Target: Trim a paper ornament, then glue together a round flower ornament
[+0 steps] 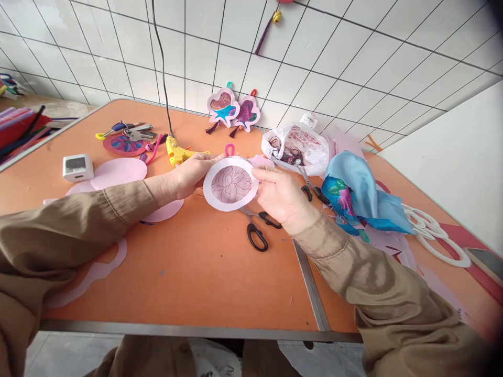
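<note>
**Two-Point Hold on the Round Ornament [231,184]**

Head view. Reference: the round ornament is the clock centre; 12 o'clock points away from the person.

Position: the round ornament is held above the orange table [204,283], its face toward the person. It consists of a pale rim around a mauve panel bearing dark line work. A pink loop [230,150] projects at 12 o'clock.

Left hand [190,175]: located at 9 o'clock. Its fingers are closed on the upper left of the rim; some fingertips are hidden behind the round ornament.

Right hand [283,198]: located at 3 o'clock. Thumb and fingers are pinched together on the right of the rim, with no visible gap beyond the thickness of the piece.

Surrounding items:
- 5 o'clock, near: scissors [250,230] with black handles, lying on the table; the blade ends are hidden by the round ornament.
- 8 o'clock: curved pink offcut [94,274].
- 9 o'clock: pink paper oval [120,174]; beyond it, white charger [77,167].
- 10 o'clock: yellow glue gun [176,152]; farther out, keys [137,133].
- 12 o'clock: two tasselled ornaments [223,109], leaning against the tiled wall [196,52].
- 2 o'clock: white plastic bag [314,149] containing dark corded items.
- 3 o'clock: blue cloth [353,175] with a floral motif.
- Between 3 and 4 o'clock: white rings [451,254].
</note>
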